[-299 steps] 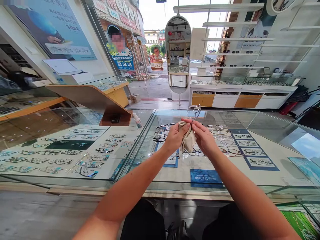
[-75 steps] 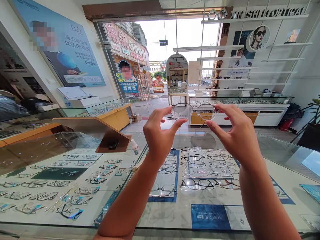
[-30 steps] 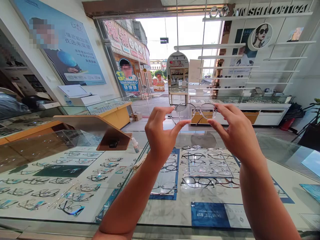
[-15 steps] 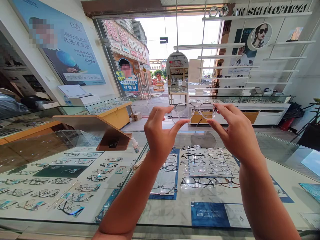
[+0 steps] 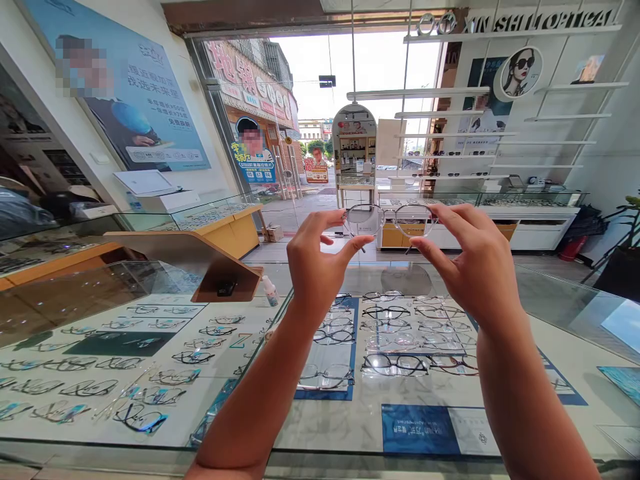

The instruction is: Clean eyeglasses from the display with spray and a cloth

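Note:
A pair of thin-rimmed eyeglasses (image 5: 384,215) is held up in the air above the glass counter, lenses facing across the shop. My left hand (image 5: 320,257) grips the left end of the frame, index finger at the upper outer edge and thumb close under the left lens. At the other end, my right hand (image 5: 467,260) pinches the right side, with its index finger at the rim's outer edge and its thumb below. Both temples seem to point away and are mostly hidden behind the lenses and fingers. Under my hands, rows of eyeglasses (image 5: 395,365) lie inside the display case.
The glass-topped display case (image 5: 330,427) spans the foreground. A wooden-backed tabletop stand (image 5: 200,257) and a small spray bottle (image 5: 270,291) are on the left. An arched mirror (image 5: 356,143) stands beyond, near the doorway, with shelves (image 5: 457,139) to its right.
The eyeglasses have shifted slightly left and turned a little, so the lenses face more squarely. Both hands keep their hold and have barely moved.

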The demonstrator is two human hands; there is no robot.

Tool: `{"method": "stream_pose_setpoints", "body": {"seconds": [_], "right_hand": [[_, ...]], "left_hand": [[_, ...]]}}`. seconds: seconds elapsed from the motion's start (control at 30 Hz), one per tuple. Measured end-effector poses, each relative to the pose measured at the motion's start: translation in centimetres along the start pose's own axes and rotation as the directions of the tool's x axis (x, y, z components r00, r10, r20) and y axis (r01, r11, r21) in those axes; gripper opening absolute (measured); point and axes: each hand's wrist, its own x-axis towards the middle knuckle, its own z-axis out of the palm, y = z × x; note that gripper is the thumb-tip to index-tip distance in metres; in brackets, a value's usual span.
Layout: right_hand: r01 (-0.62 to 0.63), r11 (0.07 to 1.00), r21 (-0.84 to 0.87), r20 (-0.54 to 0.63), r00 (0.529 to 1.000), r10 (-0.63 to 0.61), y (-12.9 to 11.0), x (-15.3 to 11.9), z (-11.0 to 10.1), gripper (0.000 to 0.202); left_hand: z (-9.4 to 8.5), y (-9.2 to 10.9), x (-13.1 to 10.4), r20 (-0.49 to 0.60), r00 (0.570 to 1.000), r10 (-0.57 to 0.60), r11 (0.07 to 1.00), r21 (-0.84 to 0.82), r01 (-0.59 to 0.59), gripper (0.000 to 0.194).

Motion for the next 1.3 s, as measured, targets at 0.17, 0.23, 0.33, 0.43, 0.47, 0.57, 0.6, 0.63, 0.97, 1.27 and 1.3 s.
{"method": "stream_pose_setpoints", "body": {"seconds": [0.17, 0.23, 0.33, 0.43, 0.47, 0.57, 0.6, 0.63, 0.97, 1.27, 1.3], "right_hand": [[-0.016, 1.0, 0.001, 0.015, 1.0, 0.016, -0.04, 0.04, -0.06, 0.045], [-0.026, 1.0, 0.007, 0.032, 0.999, 0.025, -0.07, 0.08, -0.11, 0.045], [-0.038, 0.999, 0.013, 0.049, 0.998, 0.037, -0.08, 0.12, -0.19, 0.045], [-0.044, 0.999, 0.016, 0.06, 0.997, 0.043, -0.04, 0.12, -0.2, 0.046], [-0.045, 0.999, 0.017, 0.064, 0.997, 0.044, -0.03, 0.11, -0.19, 0.046], [-0.049, 0.999, 0.018, 0.078, 0.996, 0.047, -0.05, 0.1, -0.19, 0.046], [-0.05, 0.999, 0.018, 0.08, 0.996, 0.049, -0.08, 0.09, -0.19, 0.046], [-0.051, 0.999, 0.019, 0.082, 0.995, 0.05, -0.12, 0.09, -0.19, 0.046], [-0.044, 0.999, 0.019, 0.081, 0.996, 0.042, -0.24, 0.09, -0.16, 0.046], [-0.045, 0.999, -0.001, 0.091, 0.995, 0.045, -0.33, 0.14, -0.08, 0.047], [-0.045, 0.999, -0.001, 0.094, 0.995, 0.045, -0.34, 0.14, -0.07, 0.047]], "left_hand": [[0.04, 0.05, -0.04, -0.013, 1.0, 0.02, 1.0, 0.012, -0.02, 0.048], [0.08, 0.06, -0.07, -0.024, 0.999, 0.045, 0.999, 0.018, -0.045, 0.05], [0.13, 0.08, -0.11, -0.033, 0.997, 0.068, 0.997, 0.026, -0.067, 0.049], [0.17, 0.14, -0.14, -0.035, 0.997, 0.072, 0.997, 0.035, -0.071, 0.049], [0.18, 0.16, -0.15, -0.036, 0.997, 0.074, 0.997, 0.038, -0.072, 0.049], [0.21, 0.16, -0.14, -0.042, 0.996, 0.083, 0.996, 0.044, -0.082, 0.049], [0.22, 0.15, -0.14, -0.044, 0.995, 0.087, 0.995, 0.044, -0.085, 0.049], [0.22, 0.13, -0.13, -0.046, 0.995, 0.09, 0.995, 0.044, -0.088, 0.049], [0.16, 0.15, -0.14, -0.042, 0.996, 0.083, 0.996, 0.046, -0.081, 0.048], [0.13, 0.13, -0.14, -0.044, 0.994, 0.098, 0.994, 0.052, -0.096, 0.047], [0.13, 0.12, -0.15, -0.044, 0.994, 0.1, 0.994, 0.053, -0.097, 0.047]]}}
